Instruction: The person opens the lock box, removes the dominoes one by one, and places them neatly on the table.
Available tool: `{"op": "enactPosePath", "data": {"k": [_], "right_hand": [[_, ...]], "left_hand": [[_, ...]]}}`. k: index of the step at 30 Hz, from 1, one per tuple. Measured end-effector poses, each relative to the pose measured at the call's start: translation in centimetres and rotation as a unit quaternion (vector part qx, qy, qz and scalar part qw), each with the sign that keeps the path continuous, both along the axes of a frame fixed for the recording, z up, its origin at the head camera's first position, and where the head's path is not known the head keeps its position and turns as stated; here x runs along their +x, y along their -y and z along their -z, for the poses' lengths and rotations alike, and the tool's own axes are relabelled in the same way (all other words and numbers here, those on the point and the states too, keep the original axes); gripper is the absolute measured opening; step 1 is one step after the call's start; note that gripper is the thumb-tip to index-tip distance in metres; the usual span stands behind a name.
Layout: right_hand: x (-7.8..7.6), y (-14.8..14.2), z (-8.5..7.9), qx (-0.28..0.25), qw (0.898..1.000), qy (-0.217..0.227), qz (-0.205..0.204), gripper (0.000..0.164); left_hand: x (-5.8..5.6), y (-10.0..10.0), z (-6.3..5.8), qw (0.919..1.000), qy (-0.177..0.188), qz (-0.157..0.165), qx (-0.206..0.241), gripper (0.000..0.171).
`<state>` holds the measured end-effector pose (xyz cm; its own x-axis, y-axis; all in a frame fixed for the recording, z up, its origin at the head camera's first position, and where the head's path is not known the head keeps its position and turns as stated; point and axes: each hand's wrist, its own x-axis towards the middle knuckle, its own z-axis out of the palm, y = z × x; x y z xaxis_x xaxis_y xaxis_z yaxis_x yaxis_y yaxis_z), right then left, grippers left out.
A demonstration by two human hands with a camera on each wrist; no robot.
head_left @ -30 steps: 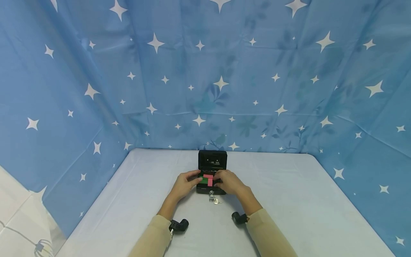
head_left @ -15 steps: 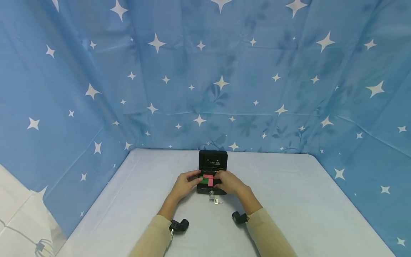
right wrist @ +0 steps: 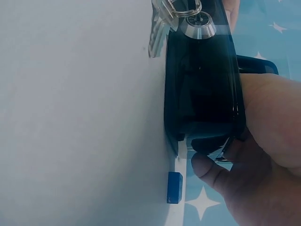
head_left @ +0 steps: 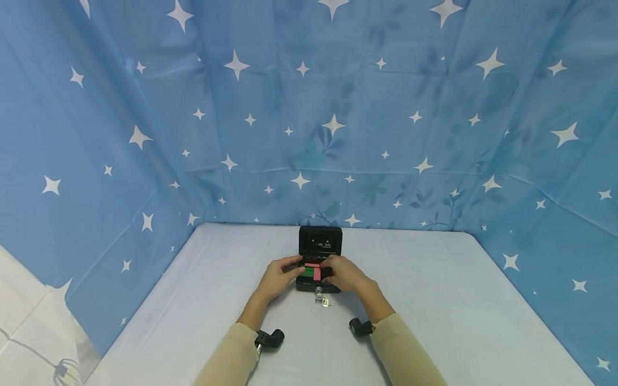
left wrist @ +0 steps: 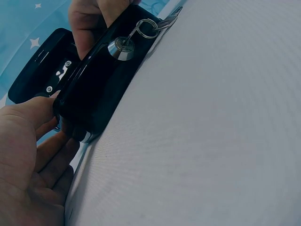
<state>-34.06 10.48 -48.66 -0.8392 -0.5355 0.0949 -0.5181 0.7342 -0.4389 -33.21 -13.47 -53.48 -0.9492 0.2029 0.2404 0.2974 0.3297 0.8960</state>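
A black cash box stands on the table with its lid raised. Green blocks lie inside at the left, beside a pink upright block and a pink crosswise block. My left hand grips the box's left side, thumb over the rim and fingers outside, as the left wrist view shows. My right hand reaches over the right side, fingertips inside at the pink blocks. The walls hide those fingertips, and I cannot tell whether they hold a block.
In front of the box a key ring with keys hangs from the lock. A small blue block lies on the table near the box's right end. A blue starry curtain stands behind the table.
The pink crosswise block sits slightly lower in the box, showing as a thinner strip. Both hands stay almost in place, with the right fingers shifting a little.
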Motion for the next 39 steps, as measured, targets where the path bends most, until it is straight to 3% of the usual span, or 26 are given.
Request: {"op": "enactPosePath", "data": {"k": [28, 39], "right_hand": [[0.2, -0.8, -0.4, -0.016, 0.998, -0.049, 0.020, 0.046], [0.4, -1.1, -1.0, -0.027, 0.997, -0.057, 0.046, 0.046]], "left_hand": [[0.0, -0.1, 0.0, 1.0000, -0.001, 0.002, 0.005, 0.047], [-0.1, -0.1, 0.2, 1.0000, -0.004, -0.002, 0.002, 0.046]]}}
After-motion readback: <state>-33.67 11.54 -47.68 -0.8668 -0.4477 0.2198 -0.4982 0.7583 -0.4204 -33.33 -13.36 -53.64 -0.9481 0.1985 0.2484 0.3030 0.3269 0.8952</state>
